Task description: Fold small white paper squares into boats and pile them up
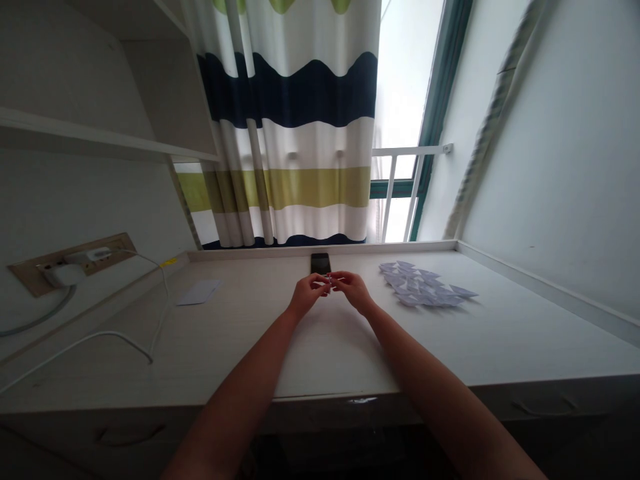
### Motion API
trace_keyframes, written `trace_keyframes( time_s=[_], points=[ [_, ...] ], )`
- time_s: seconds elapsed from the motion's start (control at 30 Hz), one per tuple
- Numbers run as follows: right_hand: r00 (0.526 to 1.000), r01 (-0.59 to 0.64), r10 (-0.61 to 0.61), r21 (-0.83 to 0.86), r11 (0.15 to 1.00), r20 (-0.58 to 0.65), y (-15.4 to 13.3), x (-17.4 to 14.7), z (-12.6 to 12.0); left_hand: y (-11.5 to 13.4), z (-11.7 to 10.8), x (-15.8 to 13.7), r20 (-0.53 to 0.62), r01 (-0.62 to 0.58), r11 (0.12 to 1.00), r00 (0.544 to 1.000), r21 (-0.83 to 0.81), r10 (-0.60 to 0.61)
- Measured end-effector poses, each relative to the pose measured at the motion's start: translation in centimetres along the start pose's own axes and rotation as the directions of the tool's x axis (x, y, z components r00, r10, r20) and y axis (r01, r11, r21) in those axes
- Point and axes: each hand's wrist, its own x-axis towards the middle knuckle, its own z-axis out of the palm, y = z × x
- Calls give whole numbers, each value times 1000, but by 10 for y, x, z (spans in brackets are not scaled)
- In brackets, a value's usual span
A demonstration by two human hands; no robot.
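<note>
My left hand (309, 293) and my right hand (351, 289) meet above the middle of the white desk, fingertips close together. Between them they pinch a small piece of white paper (329, 285), mostly covered by the fingers, so its shape is hard to make out. Just beyond the hands a dark phone (321, 263) lies on the desk. To the right sits a cluster of folded white paper pieces (423, 287), pointed and overlapping. Flat sheets of white paper (199, 292) rest on the left side.
The desk (250, 333) has a raised rim at the back and right. A white cable (161, 300) runs from a wall socket (73, 261) across its left part. Behind stand a striped curtain (315, 147) and a white rail (407, 151). Drawer handles (130, 437) show below the front edge.
</note>
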Motion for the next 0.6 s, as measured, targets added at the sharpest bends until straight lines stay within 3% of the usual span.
trace_keyframes(
  time_s=[0.33, 0.6],
  points=[
    [991, 122, -132, -210, 970, -34, 1, -1, 2, -1, 0, 0, -14, 19, 1000, 1000, -13, -19],
    [987, 127, -149, -266, 956, -63, 4, 1, 2, 4, 0, 1, -46, 55, 995, 997, -81, -58]
  ],
)
